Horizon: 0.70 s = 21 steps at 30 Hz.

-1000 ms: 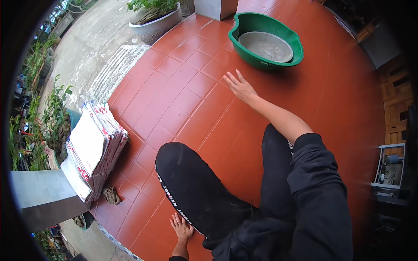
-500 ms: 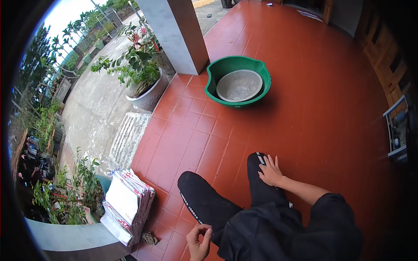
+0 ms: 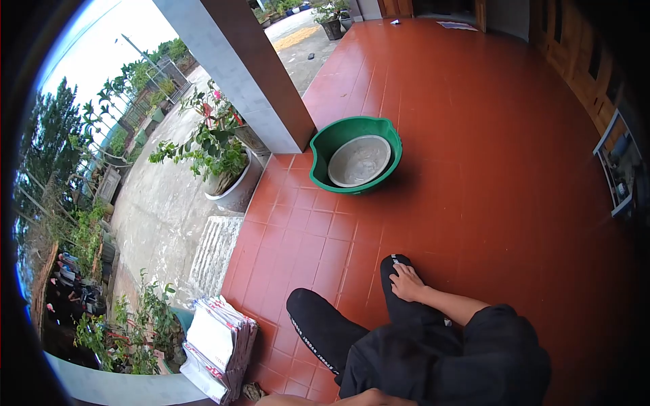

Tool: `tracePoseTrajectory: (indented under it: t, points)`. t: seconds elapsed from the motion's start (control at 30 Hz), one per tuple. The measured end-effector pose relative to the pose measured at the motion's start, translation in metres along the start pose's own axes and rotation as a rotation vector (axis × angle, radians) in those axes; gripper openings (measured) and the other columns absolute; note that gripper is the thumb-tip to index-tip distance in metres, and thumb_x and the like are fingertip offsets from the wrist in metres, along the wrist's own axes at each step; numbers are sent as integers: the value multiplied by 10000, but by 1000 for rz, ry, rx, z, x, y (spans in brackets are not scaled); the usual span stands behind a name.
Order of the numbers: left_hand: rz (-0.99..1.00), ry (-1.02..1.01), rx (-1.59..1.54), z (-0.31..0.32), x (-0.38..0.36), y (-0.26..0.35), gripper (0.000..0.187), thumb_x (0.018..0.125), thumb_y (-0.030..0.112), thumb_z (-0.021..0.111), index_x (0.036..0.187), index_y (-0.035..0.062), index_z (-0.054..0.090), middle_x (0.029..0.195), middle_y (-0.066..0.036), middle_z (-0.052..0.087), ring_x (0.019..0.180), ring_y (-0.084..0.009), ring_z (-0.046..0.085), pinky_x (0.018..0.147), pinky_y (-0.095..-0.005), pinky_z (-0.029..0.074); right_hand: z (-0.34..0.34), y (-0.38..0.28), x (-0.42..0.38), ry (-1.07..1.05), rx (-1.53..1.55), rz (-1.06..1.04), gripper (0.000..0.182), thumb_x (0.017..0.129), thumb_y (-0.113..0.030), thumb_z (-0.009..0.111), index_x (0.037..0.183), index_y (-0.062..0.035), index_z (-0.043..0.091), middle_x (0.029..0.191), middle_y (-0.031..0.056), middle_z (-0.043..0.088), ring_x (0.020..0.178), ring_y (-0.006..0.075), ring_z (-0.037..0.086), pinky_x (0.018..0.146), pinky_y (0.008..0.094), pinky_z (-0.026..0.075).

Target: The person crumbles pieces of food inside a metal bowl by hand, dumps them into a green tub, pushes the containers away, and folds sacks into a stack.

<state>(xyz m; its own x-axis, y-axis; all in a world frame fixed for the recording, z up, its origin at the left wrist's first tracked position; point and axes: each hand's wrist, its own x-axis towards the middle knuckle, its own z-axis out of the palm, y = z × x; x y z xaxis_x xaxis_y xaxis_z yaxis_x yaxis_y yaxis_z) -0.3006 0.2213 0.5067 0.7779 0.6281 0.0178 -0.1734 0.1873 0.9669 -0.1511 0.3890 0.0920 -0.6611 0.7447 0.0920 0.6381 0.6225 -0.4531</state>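
Note:
My right hand (image 3: 407, 284) rests on the knee of my black trousers (image 3: 321, 331), fingers laid over the cloth and slightly apart, holding nothing. At the bottom edge, my left hand (image 3: 372, 398) lies in front of my body, mostly cut off, and its fingers are hidden. Ahead on the red tiled floor (image 3: 460, 169) stands a green basin (image 3: 321, 145) with a grey bowl (image 3: 359, 161) inside it. A stack of folded white printed sacks or papers (image 3: 215, 338) is at the lower left.
A pillar (image 3: 250, 74) rises behind the green basin, beside a potted plant (image 3: 237, 193). A ridged pale slab (image 3: 215, 254) borders the tiles. Wooden doors (image 3: 575, 61) and a framed object (image 3: 619, 162) line the right side. More plants (image 3: 135, 331) grow at the lower left.
My left hand has moved right and down, across my lap to the bottom edge. My right hand stays on the knee. The camera view has tilted up, so the basin appears lower and farther left.

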Motion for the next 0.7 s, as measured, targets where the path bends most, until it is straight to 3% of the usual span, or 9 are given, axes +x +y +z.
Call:
tracePoseTrajectory:
  t: [0.13,0.2,0.23,0.37,0.47,0.53,0.7]
  points:
    - [95,41,447,1,-6,14,272,733,236,714,731,3,573,655,-158,587,597,-345,595,525,-394,458,7,3,4,-61,-105,-66,298,817,-230,554,1024,-19,594,1236,238,464,1214,380,410,968,482,349]
    - [43,-30,313,3,-14,33,263,812,238,668,699,16,586,611,-144,563,543,-324,575,467,-356,419,10,5,5,-83,-79,-70,304,818,-235,548,1031,-24,595,1216,231,473,1190,374,425,949,482,358]
    - [-2,-192,122,-3,-8,41,295,886,275,602,782,2,564,686,-166,554,608,-319,571,556,-389,425,11,6,8,-125,-58,-58,309,819,-239,541,1038,-28,596,1195,224,481,1166,368,440,930,482,367]
    - [-29,-198,156,-9,-10,47,274,884,235,598,765,-9,565,696,-192,572,608,-345,577,544,-394,423,14,5,18,-260,-76,-92,345,806,-266,539,1043,-25,606,1205,219,481,1149,360,446,921,508,368]
    - [-24,-114,376,-6,-18,54,237,883,210,605,779,-2,583,689,-174,577,577,-346,570,523,-387,426,16,2,28,-351,-139,-142,370,803,-258,535,1083,-24,595,1222,217,467,1179,349,422,940,510,359]
    - [39,109,647,5,-25,59,220,878,212,633,815,3,610,664,-156,578,549,-335,572,507,-384,429,17,-2,33,-409,-140,-133,365,805,-268,544,1072,-23,591,1285,225,432,1206,359,407,974,539,341]
    - [7,217,688,5,-40,48,244,845,241,681,803,13,607,630,-130,567,525,-295,586,468,-374,414,25,-7,46,-405,-238,-142,417,767,-230,584,1122,-11,577,1362,239,365,1233,364,386,984,548,335]
